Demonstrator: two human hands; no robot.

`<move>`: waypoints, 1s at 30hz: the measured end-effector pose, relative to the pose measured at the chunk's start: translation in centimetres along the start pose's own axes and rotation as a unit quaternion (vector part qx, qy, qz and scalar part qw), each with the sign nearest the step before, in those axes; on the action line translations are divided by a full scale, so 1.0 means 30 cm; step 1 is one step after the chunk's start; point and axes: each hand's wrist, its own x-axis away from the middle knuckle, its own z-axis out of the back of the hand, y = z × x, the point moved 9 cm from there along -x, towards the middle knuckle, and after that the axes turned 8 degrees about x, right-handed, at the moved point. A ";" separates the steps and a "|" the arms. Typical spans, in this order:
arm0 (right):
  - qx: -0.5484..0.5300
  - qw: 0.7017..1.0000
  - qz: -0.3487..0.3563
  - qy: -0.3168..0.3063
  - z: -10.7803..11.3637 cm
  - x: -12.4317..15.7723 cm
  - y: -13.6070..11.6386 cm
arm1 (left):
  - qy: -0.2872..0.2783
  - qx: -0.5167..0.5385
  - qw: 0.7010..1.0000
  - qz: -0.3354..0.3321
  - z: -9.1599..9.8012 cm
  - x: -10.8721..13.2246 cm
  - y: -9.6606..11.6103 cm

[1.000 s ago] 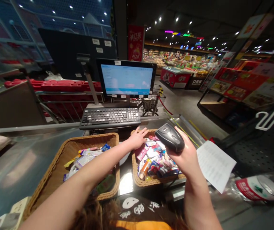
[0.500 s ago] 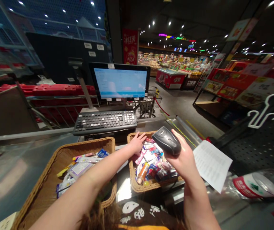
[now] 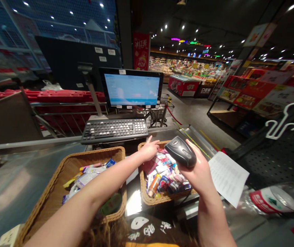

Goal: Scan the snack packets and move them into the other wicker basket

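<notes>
My right hand (image 3: pixel 197 168) is wrapped around a black handheld barcode scanner (image 3: pixel 180 151), held above the right wicker basket (image 3: pixel 142 185). My left hand (image 3: pixel 149 151) reaches over that basket's far left corner, two fingers stretched out and apart; the others are partly hidden. A blurred reddish packet (image 3: pixel 149 166) lies just under its palm; whether they touch is unclear. Small packaged goods fill this basket, among them an orange tube-shaped container (image 3: pixel 154 185). My left forearm crosses the left wicker basket (image 3: pixel 57 171), which contains several packages, including a pale packet (image 3: pixel 87 179).
Beyond the baskets stand a keyboard (image 3: pixel 114 130) and a lit monitor (image 3: pixel 133 89). A printed paper sheet (image 3: pixel 228 178) lies right of my right hand, near a large plastic bottle (image 3: pixel 272 199). A white hook (image 3: pixel 282 123) hangs on a dark perforated panel (image 3: pixel 288 154).
My left hand has shifted slightly up and right, its fingers less spread. The pink packet under it now looks darker and blurred. The scanner stays in my right hand, nearly unmoved.
</notes>
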 end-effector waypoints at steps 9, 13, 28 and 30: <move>0.014 1.000 0.023 0.004 -0.007 0.003 -0.031 | 0.161 0.059 0.971 0.165 0.365 0.209 -0.087; 0.004 0.999 0.039 0.003 -0.028 -0.009 -0.068 | 0.301 0.101 0.925 0.211 0.520 0.352 -0.105; -0.019 0.989 0.142 0.045 -0.065 -0.075 -0.330 | 0.555 0.016 0.799 0.230 0.843 0.811 0.006; -0.025 0.988 0.152 0.026 -0.097 -0.076 -0.361 | 0.557 0.002 0.794 0.243 0.856 0.850 0.018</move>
